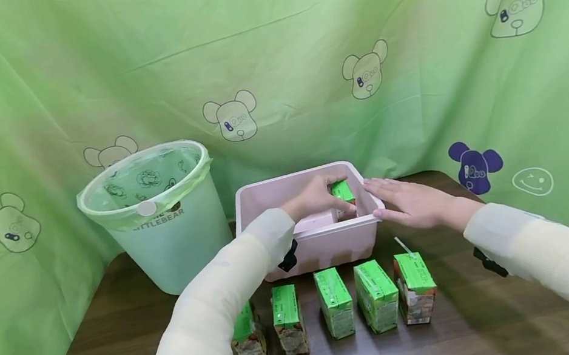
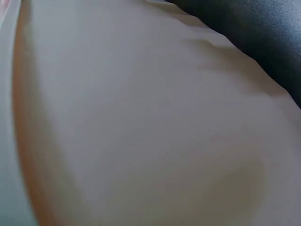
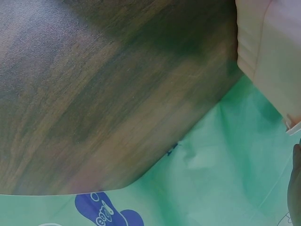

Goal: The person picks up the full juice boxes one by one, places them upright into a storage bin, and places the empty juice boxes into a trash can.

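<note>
In the head view a pink plastic bin [image 1: 328, 247] stands on the dark wooden table. My left hand [image 1: 315, 197] reaches over its front rim and grips a green-topped drink carton [image 1: 342, 191] inside, near the right wall. A pinkish block-like thing [image 1: 315, 220] lies under that hand, partly hidden. On the bin's right rim rests my right hand [image 1: 412, 201], fingers extended along the edge and thumb at the front corner. Only an edge of the right hand shows in the right wrist view, beside the bin [image 3: 275, 61]. A blurred pale surface fills most of the left wrist view.
Several green-topped cartons [image 1: 335, 302] stand in a row in front of the bin; the rightmost carton [image 1: 416, 290] has a straw. A pale green trash can [image 1: 178, 242] with a bag liner stands at left. Green printed cloth [image 1: 285, 36] hangs behind the table [image 1: 475, 308].
</note>
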Motion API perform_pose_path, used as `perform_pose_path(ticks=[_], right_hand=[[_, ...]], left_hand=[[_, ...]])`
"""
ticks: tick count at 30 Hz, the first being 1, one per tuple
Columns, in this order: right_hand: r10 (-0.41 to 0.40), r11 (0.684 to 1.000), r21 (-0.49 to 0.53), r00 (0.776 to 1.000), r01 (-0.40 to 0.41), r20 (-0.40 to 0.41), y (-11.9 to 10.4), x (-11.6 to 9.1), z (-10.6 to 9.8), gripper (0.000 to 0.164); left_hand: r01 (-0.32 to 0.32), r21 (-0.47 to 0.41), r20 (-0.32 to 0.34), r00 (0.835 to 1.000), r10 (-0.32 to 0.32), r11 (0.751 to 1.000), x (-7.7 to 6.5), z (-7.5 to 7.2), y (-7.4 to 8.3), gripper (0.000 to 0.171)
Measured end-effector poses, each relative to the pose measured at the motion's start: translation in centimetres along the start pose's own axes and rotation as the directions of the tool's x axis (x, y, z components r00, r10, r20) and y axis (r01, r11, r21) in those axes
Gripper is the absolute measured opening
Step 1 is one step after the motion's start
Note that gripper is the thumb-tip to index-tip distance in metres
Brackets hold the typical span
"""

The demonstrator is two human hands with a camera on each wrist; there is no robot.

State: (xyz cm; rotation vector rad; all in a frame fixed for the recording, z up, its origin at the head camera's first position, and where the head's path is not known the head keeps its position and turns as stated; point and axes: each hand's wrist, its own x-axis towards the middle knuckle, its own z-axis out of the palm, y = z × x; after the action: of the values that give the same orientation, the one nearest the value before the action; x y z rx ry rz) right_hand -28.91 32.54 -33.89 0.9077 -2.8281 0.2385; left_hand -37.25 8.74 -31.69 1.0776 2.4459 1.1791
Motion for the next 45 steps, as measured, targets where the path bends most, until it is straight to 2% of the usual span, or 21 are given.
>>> perform_pose_path(ticks=[2, 7, 13, 19, 23, 34, 41, 45], right_hand=[[0.002, 1.0, -0.002, 1.0, -0.002, 0.003, 0.0, 0.0, 0.0, 0.067], [0.008, 1.0, 0.0, 1.0, -0.008, 0.009, 0.0, -0.1, -0.1, 0.066], [0.016, 1.0, 0.007, 1.0, -0.016, 0.01, 0.1, 0.0, 0.0, 0.067], [0.017, 1.0, 0.008, 1.0, -0.017, 0.009, 0.3, 0.0, 0.3, 0.067], [0.009, 1.0, 0.009, 1.0, -0.009, 0.001, 0.4, 0.0, 0.3, 0.067], [-0.012, 1.0, -0.003, 1.0, 0.012, -0.007, 0.3, 0.0, 0.2, 0.067], [-0.016, 1.0, -0.006, 1.0, 0.015, -0.006, 0.3, 0.0, 0.2, 0.067], [-0.013, 1.0, -0.008, 1.0, 0.013, -0.005, 0.3, 0.0, 0.1, 0.067]], left_hand=[[0.019, 0.014, 0.005, 1.0, -0.019, 1.0, 0.1, 0.2, -0.1, 0.082], [0.019, 0.039, 0.017, 1.0, -0.02, 0.999, 0.3, 0.7, -0.5, 0.079], [0.024, 0.038, 0.021, 0.999, -0.024, 0.999, 0.4, 1.0, -0.8, 0.068], [0.067, 0.089, 0.032, 0.997, -0.07, 0.994, 0.6, 1.3, -0.9, 0.071], [0.074, 0.121, 0.033, 0.996, -0.079, 0.99, 0.8, 1.4, -1.1, 0.072], [0.063, 0.088, 0.081, 0.994, -0.07, 0.994, 0.8, 1.6, -0.9, 0.059], [0.036, 0.135, 0.113, 0.992, -0.052, 0.99, 0.6, 1.7, -0.6, 0.054], [0.042, 0.161, 0.123, 0.99, -0.062, 0.986, 0.7, 1.6, -0.6, 0.054]])
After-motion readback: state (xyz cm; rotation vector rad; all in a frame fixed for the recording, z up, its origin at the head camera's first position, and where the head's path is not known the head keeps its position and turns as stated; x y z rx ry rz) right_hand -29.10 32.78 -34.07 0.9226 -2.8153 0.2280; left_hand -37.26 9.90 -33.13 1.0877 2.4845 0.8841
